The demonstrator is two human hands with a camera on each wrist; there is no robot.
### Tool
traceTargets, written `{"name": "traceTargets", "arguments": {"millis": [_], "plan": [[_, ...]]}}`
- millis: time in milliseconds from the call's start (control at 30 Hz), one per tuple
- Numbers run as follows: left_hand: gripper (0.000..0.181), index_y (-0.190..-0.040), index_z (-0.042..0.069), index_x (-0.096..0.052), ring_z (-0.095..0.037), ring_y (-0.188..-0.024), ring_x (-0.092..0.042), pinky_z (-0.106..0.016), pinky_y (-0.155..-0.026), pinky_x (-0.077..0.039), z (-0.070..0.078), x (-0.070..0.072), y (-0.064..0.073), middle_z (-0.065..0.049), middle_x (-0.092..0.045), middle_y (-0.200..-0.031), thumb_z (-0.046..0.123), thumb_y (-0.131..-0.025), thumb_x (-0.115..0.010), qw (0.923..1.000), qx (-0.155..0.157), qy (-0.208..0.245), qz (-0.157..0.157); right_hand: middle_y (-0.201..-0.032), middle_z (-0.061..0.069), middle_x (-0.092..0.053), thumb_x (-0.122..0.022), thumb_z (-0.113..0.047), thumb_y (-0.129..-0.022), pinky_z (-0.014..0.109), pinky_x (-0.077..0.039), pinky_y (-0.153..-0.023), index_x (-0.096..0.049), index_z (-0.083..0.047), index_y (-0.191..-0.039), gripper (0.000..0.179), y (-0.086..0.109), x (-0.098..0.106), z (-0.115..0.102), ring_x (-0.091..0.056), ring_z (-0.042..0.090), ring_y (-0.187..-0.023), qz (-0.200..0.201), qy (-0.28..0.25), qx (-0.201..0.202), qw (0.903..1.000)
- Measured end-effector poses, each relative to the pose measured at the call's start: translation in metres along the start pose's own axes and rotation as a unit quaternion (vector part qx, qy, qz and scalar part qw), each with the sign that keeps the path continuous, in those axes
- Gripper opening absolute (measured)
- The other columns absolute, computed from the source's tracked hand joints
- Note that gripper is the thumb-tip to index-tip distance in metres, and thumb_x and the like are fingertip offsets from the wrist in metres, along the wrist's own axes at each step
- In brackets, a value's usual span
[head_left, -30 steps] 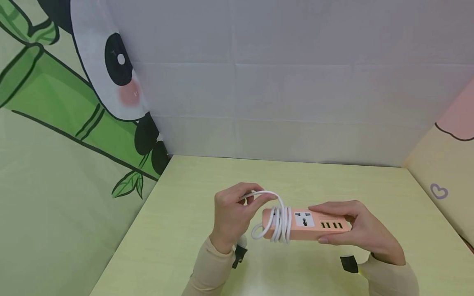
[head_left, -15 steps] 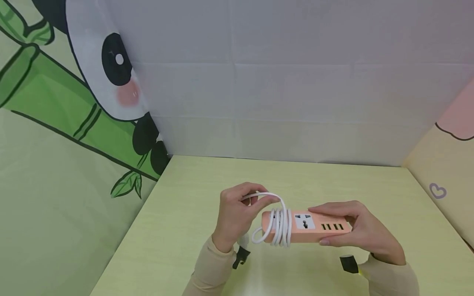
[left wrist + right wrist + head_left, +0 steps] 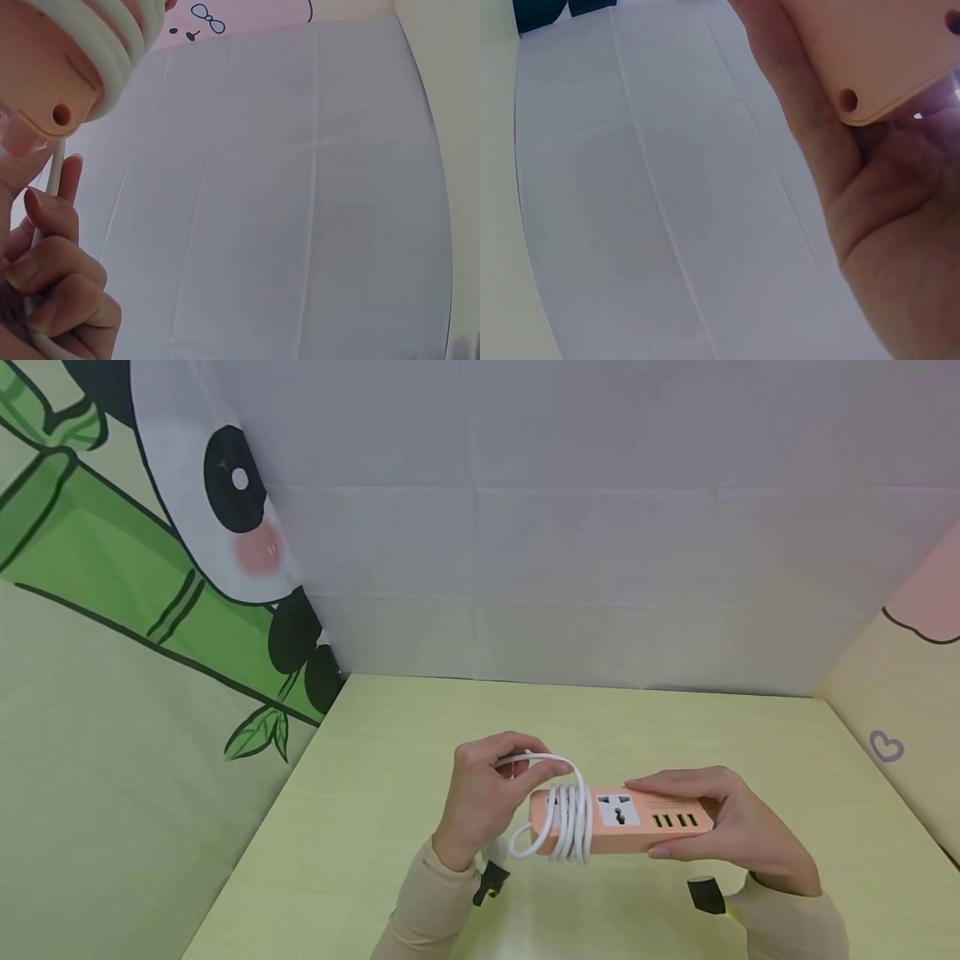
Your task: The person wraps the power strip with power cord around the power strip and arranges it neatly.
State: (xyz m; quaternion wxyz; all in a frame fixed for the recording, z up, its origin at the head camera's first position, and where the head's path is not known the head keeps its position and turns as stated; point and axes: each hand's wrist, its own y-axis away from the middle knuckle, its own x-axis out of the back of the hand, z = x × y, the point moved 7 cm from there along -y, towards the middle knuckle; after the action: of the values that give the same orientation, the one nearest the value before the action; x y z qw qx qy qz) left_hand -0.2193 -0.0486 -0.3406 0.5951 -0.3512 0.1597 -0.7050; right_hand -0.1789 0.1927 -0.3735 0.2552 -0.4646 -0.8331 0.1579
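Observation:
A pink power strip (image 3: 622,842) is held up above the table, its white socket and row of USB ports facing up. White cable (image 3: 573,827) circles its left end in several turns, with a small loop sticking out at the left. My right hand (image 3: 738,818) grips the strip's right end between thumb and fingers. The left hand (image 3: 483,793) pinches the cable's free stretch just above the turns. In the left wrist view, curled fingers (image 3: 67,281) hold the cable below the strip's underside. The right wrist view has the strip's underside corner (image 3: 877,60) against the palm.
The pale yellow table (image 3: 360,827) spreads beneath both hands. A light grey wall (image 3: 570,543) stands behind it. Printed side panels border it, with a panda and bamboo (image 3: 112,535) at left. A black wrist camera part (image 3: 491,882) hangs below the left wrist.
The left hand has shifted slightly right and a little down with the cable. The strip's left end has dipped a little. My right hand has barely moved.

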Motion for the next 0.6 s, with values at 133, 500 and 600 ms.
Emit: {"name": "traceTargets", "arguments": {"millis": [133, 500, 600], "plan": [[0.016, -0.086, 0.013, -0.075, -0.01, -0.055, -0.042, -0.015, -0.052, -0.036, -0.001, -0.003, -0.001, 0.003, -0.051, -0.062, 0.019, -0.08, -0.088, 0.9992, 0.023, 0.03, -0.012, -0.119, 0.01, -0.073, -0.078, 0.023, -0.069, 0.027, -0.057, -0.069, -0.062, 0.007, -0.13, 0.065, 0.0, 0.002, -0.001, -0.066, 0.016, -0.089, 0.002, 0.002, 0.0, 1.0], [0.009, -0.092, 0.009, -0.076, -0.021, -0.072, -0.07, -0.031, -0.073, -0.061, -0.007, -0.014, 0.0, -0.009, -0.074, -0.086, 0.015, -0.087, -0.081, 0.9881, 0.065, 0.124, -0.065, -0.121, 0.011, -0.072, -0.076, 0.027, -0.066, 0.028, -0.058, -0.069, -0.06, 0.01, -0.131, 0.068, 0.0, 0.003, -0.004, -0.066, 0.016, -0.09, -0.012, -0.025, 0.029, 0.9992], [0.009, -0.094, 0.009, -0.076, -0.021, -0.072, -0.069, -0.029, -0.072, -0.061, -0.007, -0.017, 0.0, -0.01, -0.075, -0.087, 0.014, -0.088, -0.08, 0.9864, 0.065, 0.132, -0.074, -0.122, 0.012, -0.072, -0.076, 0.027, -0.066, 0.028, -0.058, -0.069, -0.06, 0.01, -0.131, 0.069, 0.0, 0.004, -0.003, -0.066, 0.016, -0.09, -0.01, -0.026, 0.032, 0.9991]]}}
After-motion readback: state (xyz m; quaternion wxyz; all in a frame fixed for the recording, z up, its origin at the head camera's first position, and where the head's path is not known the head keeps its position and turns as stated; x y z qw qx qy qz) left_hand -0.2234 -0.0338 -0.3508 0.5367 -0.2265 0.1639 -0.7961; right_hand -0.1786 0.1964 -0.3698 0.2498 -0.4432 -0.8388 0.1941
